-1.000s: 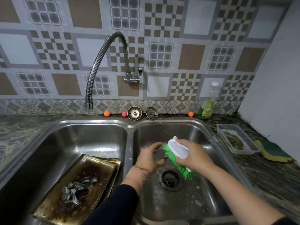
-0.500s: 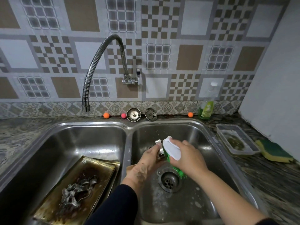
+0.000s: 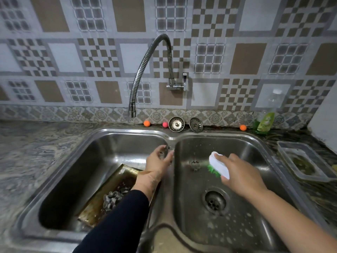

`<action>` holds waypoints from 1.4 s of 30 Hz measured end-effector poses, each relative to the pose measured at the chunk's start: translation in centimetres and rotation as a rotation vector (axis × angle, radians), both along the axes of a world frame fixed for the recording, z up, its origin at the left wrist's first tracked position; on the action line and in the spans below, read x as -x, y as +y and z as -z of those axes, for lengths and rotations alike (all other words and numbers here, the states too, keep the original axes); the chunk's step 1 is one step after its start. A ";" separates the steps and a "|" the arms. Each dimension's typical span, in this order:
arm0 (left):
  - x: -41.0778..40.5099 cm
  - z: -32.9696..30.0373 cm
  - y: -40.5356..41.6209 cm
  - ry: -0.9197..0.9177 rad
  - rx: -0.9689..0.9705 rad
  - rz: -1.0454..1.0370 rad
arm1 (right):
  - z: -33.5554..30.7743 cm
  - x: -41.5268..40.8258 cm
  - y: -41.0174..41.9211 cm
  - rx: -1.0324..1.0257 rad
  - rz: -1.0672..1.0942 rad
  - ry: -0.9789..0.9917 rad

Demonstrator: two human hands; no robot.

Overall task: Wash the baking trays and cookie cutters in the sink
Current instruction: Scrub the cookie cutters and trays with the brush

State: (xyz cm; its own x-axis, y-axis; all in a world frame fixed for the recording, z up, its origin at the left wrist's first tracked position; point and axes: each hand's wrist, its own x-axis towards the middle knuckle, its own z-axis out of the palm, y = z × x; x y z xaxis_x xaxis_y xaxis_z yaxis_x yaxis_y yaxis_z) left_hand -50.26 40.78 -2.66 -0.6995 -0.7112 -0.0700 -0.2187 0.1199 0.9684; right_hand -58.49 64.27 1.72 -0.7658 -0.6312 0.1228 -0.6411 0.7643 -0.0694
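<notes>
At the middle of the frame our left hand (image 3: pixel 158 162) pinches a small metal cookie cutter (image 3: pixel 165 150) between curled fingers, above the divider of the double sink (image 3: pixel 127 133), and our right hand (image 3: pixel 237 172) grips a white scrub brush (image 3: pixel 218 166) with green bristles over the right basin. In the lower left the dirty baking tray (image 3: pixel 102 201) leans in the left basin with another cookie cutter (image 3: pixel 112 198) lying on it, partly hidden by our dark sleeve (image 3: pixel 116 225). Further out, the faucet (image 3: pixel 145 70) curves in the upper middle, two strainers (image 3: pixel 176 124) and a soap bottle (image 3: pixel 266 119) stand on the desk (image 3: pixel 36 152) behind the sink, and a plastic container (image 3: pixel 284 148) sits at the right edge.
</notes>
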 end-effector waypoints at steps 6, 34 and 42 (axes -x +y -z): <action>-7.8 5.5 -5.9 -0.619 0.532 0.167 | 1.0 0.1 -0.2 -0.002 0.057 -0.052; 7.9 0.2 0.3 -0.426 1.026 0.477 | -7.4 11.4 10.2 -0.076 0.387 -0.097; 15.9 10.4 0.8 -0.737 0.794 0.688 | -2.1 20.1 13.5 0.065 0.496 -0.203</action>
State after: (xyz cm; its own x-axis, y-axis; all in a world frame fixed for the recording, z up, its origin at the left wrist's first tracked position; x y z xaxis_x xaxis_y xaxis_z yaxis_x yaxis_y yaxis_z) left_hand -66.12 41.60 -13.11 -0.9148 -0.2449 -0.3211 -0.3331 0.9072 0.2569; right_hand -78.60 77.82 3.82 -0.9824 -0.1840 -0.0320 -0.1732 0.9618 -0.2119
